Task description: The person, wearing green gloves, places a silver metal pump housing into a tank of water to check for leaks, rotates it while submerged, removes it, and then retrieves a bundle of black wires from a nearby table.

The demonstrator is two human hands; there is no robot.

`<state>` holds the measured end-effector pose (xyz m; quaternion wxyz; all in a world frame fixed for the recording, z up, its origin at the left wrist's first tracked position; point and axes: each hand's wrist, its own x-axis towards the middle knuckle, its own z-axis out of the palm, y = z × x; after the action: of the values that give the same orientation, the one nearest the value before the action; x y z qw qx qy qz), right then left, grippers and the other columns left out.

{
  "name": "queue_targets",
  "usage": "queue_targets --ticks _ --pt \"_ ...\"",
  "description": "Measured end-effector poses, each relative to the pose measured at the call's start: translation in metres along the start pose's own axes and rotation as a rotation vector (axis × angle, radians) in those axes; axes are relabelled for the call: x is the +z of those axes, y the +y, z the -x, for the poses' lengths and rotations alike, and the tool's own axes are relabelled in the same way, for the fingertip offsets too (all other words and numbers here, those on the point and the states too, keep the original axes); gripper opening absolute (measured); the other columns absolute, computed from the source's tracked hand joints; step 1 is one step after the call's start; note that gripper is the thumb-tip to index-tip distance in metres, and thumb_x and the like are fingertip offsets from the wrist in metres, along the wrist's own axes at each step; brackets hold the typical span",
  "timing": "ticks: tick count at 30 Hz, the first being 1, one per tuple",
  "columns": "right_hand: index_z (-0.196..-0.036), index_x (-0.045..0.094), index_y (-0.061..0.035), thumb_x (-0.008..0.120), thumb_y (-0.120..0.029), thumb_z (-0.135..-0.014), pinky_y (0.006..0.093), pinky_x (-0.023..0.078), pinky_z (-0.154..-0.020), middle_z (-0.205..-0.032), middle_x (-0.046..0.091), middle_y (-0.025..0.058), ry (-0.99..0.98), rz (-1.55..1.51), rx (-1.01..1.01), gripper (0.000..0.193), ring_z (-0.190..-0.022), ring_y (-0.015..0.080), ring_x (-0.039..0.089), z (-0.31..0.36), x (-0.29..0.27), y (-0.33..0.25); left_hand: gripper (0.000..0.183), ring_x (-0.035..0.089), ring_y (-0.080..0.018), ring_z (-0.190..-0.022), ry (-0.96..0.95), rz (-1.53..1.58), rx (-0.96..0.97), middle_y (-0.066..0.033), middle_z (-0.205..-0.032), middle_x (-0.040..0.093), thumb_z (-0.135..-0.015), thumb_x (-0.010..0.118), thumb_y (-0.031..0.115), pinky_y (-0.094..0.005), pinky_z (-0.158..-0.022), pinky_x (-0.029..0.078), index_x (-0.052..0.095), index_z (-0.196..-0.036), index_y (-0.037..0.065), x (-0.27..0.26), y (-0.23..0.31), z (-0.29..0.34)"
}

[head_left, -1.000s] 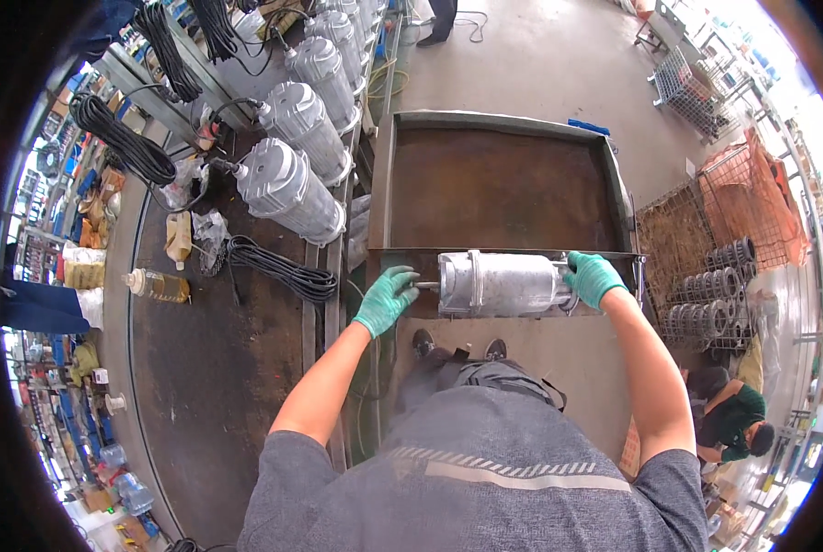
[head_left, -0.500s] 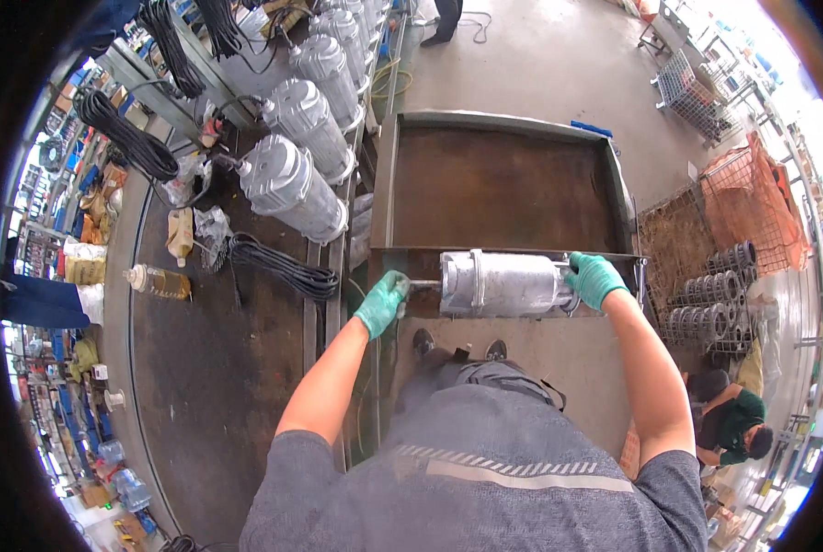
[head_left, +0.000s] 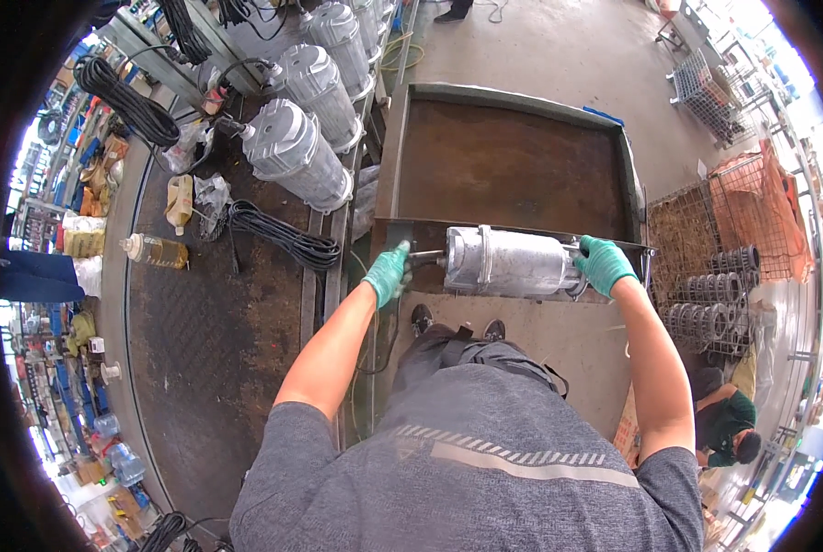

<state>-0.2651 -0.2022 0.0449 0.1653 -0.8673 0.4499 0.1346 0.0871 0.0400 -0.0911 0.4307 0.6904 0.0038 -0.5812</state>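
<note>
A silver cylindrical motor housing [head_left: 513, 261] with a raised band lies sideways along the near edge of the metal tray [head_left: 513, 97]. From its left end a thin shaft [head_left: 427, 258] sticks out. My left hand [head_left: 388, 274], in a green glove, is closed at the outer end of that shaft; its fingertips are partly hidden. My right hand [head_left: 605, 267], also gloved in green, grips the motor's right end, where small metal parts show under the fingers.
Several similar upright motors [head_left: 297, 152] line the bench [head_left: 209, 368] on the left. A black cable coil [head_left: 283, 235] and a bottle of yellowish liquid [head_left: 154, 251] lie there. Wire cages [head_left: 706, 97] and stacked metal rings [head_left: 715, 290] stand right; a person [head_left: 729, 428] is low at right.
The motor has shifted slightly upward in the picture with both hands, as have the tray and nearest bench motors. My left hand has turned a little at the shaft.
</note>
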Motion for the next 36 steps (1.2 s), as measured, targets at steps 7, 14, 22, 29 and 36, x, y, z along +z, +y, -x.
queue_targets --ticks 7,14,22,29,36 --pt "-0.109 0.068 -0.0052 0.066 -0.033 -0.096 0.0520 0.055 -0.084 -0.102 0.072 0.0244 0.000 -0.010 -0.006 0.031 -0.098 0.0452 0.068 0.004 -0.003 -0.004 0.046 0.039 -0.0140 -0.041 0.094 0.235 0.046 0.0008 -0.061 0.055 -0.101 0.059 0.059 -0.0306 -0.039 0.029 0.054 -0.077 0.020 -0.024 0.000 -0.025" --pt "-0.108 0.068 -0.0047 0.066 -0.035 -0.096 0.0525 0.054 -0.085 -0.102 0.072 0.0242 -0.003 -0.008 0.002 0.033 -0.099 0.0458 0.067 0.004 -0.010 -0.005 0.050 0.047 -0.0122 -0.045 0.132 -0.072 0.230 -0.0030 -0.069 0.065 -0.101 0.056 0.063 -0.0298 -0.039 0.037 0.060 -0.084 0.016 -0.011 0.014 0.003" --pt "-0.101 0.080 -0.0079 0.076 -0.021 -0.081 0.0444 0.061 -0.082 -0.104 0.078 0.0161 -0.370 0.535 -0.160 0.024 -0.097 0.0342 0.076 -0.006 -0.052 -0.025 0.075 0.066 -0.0464 -0.113 0.109 -0.952 0.610 -0.0251 -0.124 0.070 -0.096 0.066 0.056 -0.0529 -0.097 0.051 0.037 -0.159 0.026 0.067 0.020 0.083" --pt "-0.087 0.081 -0.0186 0.067 -0.017 -0.088 0.0410 0.059 -0.067 -0.091 0.079 0.0045 -0.043 0.780 -0.582 0.015 -0.088 0.0262 0.077 0.013 -0.040 -0.007 0.074 0.068 -0.0471 -0.106 0.207 -0.919 0.655 -0.0273 -0.116 0.071 -0.093 0.071 0.050 -0.0533 -0.092 0.053 0.042 -0.156 0.028 0.073 0.010 0.083" --pt "-0.102 0.080 -0.0120 0.073 -0.057 -0.084 0.0441 0.060 -0.082 -0.103 0.079 0.0127 -0.157 0.515 -0.176 0.049 -0.096 0.0310 0.076 0.028 -0.064 -0.030 0.076 0.068 -0.0470 -0.111 0.186 -0.934 0.628 -0.0290 -0.121 0.069 -0.093 0.072 0.046 -0.0518 -0.097 0.053 0.039 -0.158 0.025 0.073 0.013 0.089"
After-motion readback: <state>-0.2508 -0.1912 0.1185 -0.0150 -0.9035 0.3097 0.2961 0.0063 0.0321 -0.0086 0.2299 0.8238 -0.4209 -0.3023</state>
